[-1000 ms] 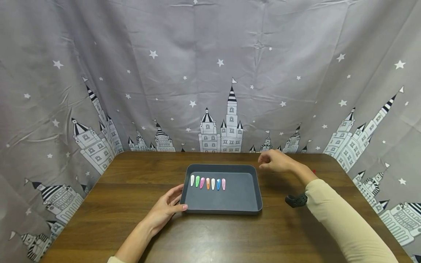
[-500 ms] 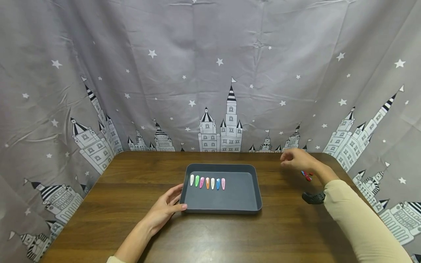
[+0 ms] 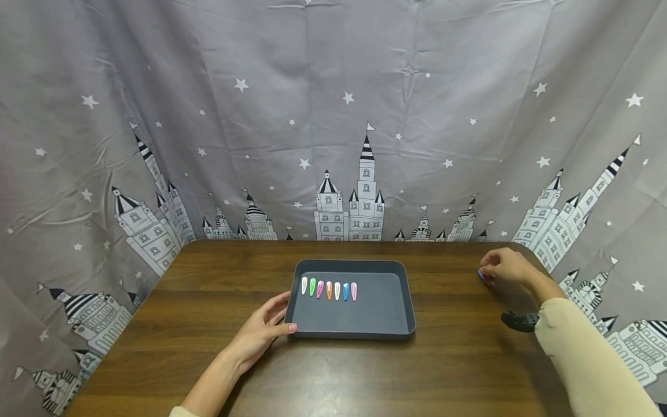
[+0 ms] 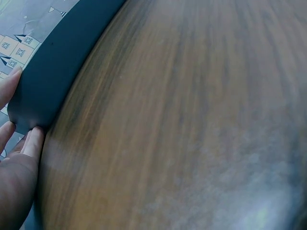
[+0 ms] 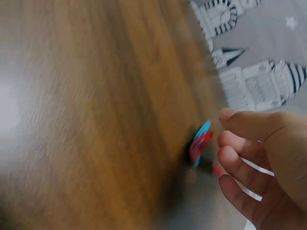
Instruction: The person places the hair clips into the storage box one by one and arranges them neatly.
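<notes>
A dark grey tray [image 3: 359,331] lies on the wooden table with a row of snap hair clips [image 3: 329,291] in its left part, white, green, pink, orange and blue among them. My left hand [image 3: 263,327] holds the tray's front left corner, thumb at the front, fingers along the left side; the left wrist view shows fingertips [image 4: 34,139] against the wall. At the far right, my right hand [image 3: 508,266] hovers over a small pile of red and blue hair clips [image 3: 486,278]. In the right wrist view its loosely bent fingers stand apart from the pile [image 5: 199,143], holding nothing.
A wooden table [image 3: 224,272] spreads around the tray. Behind it hangs a grey curtain [image 3: 250,145] printed with castles and stars. A black strap [image 3: 518,320] sits at the right wrist.
My right hand has moved right from beside the tray and come down over the loose hair clips. My left hand, the tray and the row of clips stay in place.
</notes>
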The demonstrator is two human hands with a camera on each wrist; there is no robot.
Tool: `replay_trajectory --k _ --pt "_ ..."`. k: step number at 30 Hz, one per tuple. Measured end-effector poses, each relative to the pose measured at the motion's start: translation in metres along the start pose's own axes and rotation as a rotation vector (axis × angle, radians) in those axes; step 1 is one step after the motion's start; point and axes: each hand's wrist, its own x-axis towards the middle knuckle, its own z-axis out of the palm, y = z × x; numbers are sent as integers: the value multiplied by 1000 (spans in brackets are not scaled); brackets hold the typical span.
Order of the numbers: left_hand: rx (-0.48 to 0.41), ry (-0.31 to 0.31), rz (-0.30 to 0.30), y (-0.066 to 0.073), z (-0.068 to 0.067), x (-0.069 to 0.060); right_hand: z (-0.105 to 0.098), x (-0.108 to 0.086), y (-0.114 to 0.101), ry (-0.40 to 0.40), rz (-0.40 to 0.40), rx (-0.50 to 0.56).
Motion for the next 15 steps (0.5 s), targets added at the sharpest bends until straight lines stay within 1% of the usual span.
replay_trajectory --k 4,7,12,15 --pt "1 -1 -3 1 0 0 5 -8 13 -1 32 -3" --pt "1 -3 -3 1 0 0 9 -12 19 0 40 -11" --pt "-3 -6 -1 1 0 0 13 -13 22 29 9 -33" --pt "0 -4 -2 0 0 1 15 -13 21 32 -6 -29"
